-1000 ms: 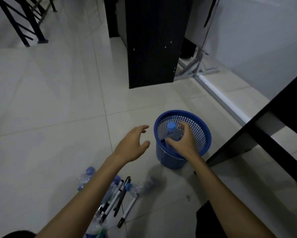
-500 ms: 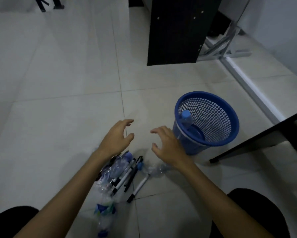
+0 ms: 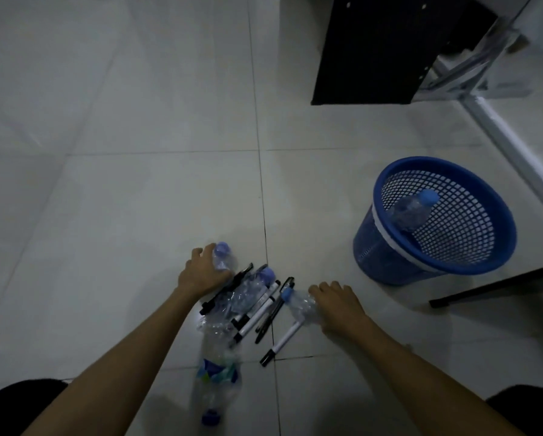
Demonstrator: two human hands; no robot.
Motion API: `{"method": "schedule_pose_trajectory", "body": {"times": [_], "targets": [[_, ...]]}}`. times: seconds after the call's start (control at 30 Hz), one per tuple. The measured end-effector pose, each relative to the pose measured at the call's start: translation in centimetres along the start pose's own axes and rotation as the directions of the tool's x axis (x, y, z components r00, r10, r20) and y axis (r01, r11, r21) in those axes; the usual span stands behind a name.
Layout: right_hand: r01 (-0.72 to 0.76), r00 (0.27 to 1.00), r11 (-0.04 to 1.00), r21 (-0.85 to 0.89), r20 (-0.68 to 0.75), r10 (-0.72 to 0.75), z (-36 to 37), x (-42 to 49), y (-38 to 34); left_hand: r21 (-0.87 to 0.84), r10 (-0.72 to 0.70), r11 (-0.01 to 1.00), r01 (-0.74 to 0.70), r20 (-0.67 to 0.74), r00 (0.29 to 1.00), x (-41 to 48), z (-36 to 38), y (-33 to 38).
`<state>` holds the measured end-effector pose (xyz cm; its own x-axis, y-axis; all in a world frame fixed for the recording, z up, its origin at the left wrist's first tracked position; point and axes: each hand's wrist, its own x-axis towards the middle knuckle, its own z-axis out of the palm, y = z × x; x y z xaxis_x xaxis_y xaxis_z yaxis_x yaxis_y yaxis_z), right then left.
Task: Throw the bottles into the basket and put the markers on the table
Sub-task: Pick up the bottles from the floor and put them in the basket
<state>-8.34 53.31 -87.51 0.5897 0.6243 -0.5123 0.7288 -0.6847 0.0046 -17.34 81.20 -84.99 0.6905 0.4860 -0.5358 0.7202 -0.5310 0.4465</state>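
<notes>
While you crouch over the pile on the tiled floor [image 3: 138, 199], your left hand [image 3: 201, 273] is curled round a crushed clear bottle [image 3: 222, 259] w/ a blue cap, fingers wrapped on its far side. Your right hand [image 3: 337, 305] lies palm-down on another crushed bottle [image 3: 298, 305]; can't tell if the fingers have closed on it. Btwn the hands: a heap of black-and-white markers [image 3: 260, 313] mixed w/ a third bottle [image 3: 251, 287], all on the floor. A labelled bottle [image 3: 216, 382] lies nearer you, cap toward you. To the right, well apart, stands the blue mesh basket [image 3: 483, 256] w/ one bottle [image 3: 411, 209] leaning inside.
</notes>
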Motion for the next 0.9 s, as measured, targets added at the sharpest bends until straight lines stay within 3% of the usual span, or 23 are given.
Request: {"method": "schedule_pose_trajectory", "body": {"times": [0.1,0.23,0.3,0.4,0.5,0.67,0.8,0.9], "targets": [[0.068,0.985,0.989,0.135,-0.169,-0.045,-4.5,-0.6,-0.8,-0.043,-0.003,0.999,0.003,0.002,1.0,1.2,0.6,-0.4],[0.214,0.876,0.938,0.273,-0.478,-0.061,-12.3,-3.4,-1.0,-0.07,-0.059,0.996,0.058,-0.006,0.998,0.5,0.1,0.9],[0.248,0.81,0.897,0.366,-0.586,0.016,-15.4,-5.5,0.3,-0.106,-0.075,0.992,0.073,-0.02,0.997,0.4,-0.3,1.6],[0.206,0.714,0.816,0.539,-0.653,0.251,-17.8,-7.9,4.2,-0.269,-0.107,0.959,0.092,-0.042,0.993,0.3,-0.9,3.0],[0.12,0.655,0.728,0.675,-0.605,0.452,-18.0,-8.6,8.6,-0.425,-0.03,0.905,-0.01,-0.089,0.996,-0.4,-2.1,6.2],[-0.036,0.638,0.562,0.826,-0.414,0.65,-16.6,-8.6,13.7,-0.51,0.226,0.807,-0.299,-0.2,0.953,-2.9,-3.5,15.1],[-0.187,0.681,0.503,0.844,-0.259,0.686,-14.9,-8.0,15.6,-0.524,0.393,0.711,-0.469,-0.257,0.883,-4.3,-3.6,22.8],[-0.215,0.696,0.464,0.859,-0.198,0.69,-14.6,-8.0,16.0,-0.473,0.501,0.679,-0.561,-0.26,0.826,-5.2,-2.7,27.5]]}}
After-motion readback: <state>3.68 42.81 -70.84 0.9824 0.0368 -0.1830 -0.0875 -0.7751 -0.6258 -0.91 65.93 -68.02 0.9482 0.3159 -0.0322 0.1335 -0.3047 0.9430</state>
